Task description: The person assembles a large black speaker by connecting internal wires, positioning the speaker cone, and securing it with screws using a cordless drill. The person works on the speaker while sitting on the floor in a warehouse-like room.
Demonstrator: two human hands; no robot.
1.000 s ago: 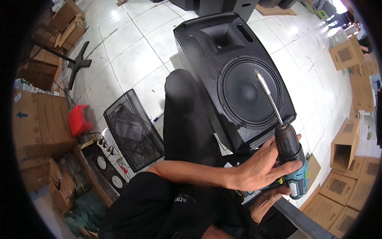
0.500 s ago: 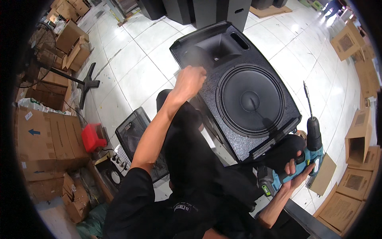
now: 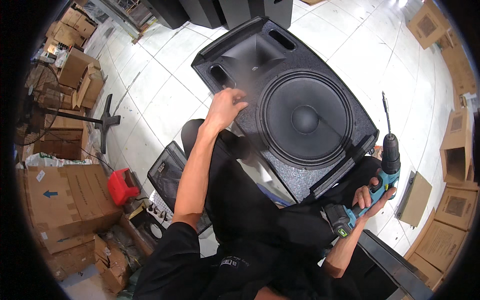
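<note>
A black loudspeaker cabinet point(image 3: 295, 185) lies face up, its round woofer cone point(image 3: 305, 119) and horn uncovered. My left hand point(image 3: 225, 107) is over the cabinet's left edge, just below an oval port point(image 3: 219, 75). Its fingers are curled in, and anything small in them cannot be made out. At the right, my right hand point(image 3: 369, 197) grips a teal and black cordless drill point(image 3: 390, 165) by its handle. The drill's long bit points away from me, clear of the cabinet. A grey haze blurs the area between the port and the horn.
A black mesh grille point(image 3: 170, 172) leans left of my knee, near a red plastic stool point(image 3: 122, 186) and a power strip. A pedestal fan point(image 3: 37, 107) and cardboard boxes point(image 3: 65, 195) stand farther left. More cartons point(image 3: 442, 245) line the right. Dark cabinets point(image 3: 240, 11) stand beyond.
The view has shifted, so the cabinet sits farther left in it. My left hand has turned and its fingers have loosened a little, baring the oval port. The drill stays in my right hand.
</note>
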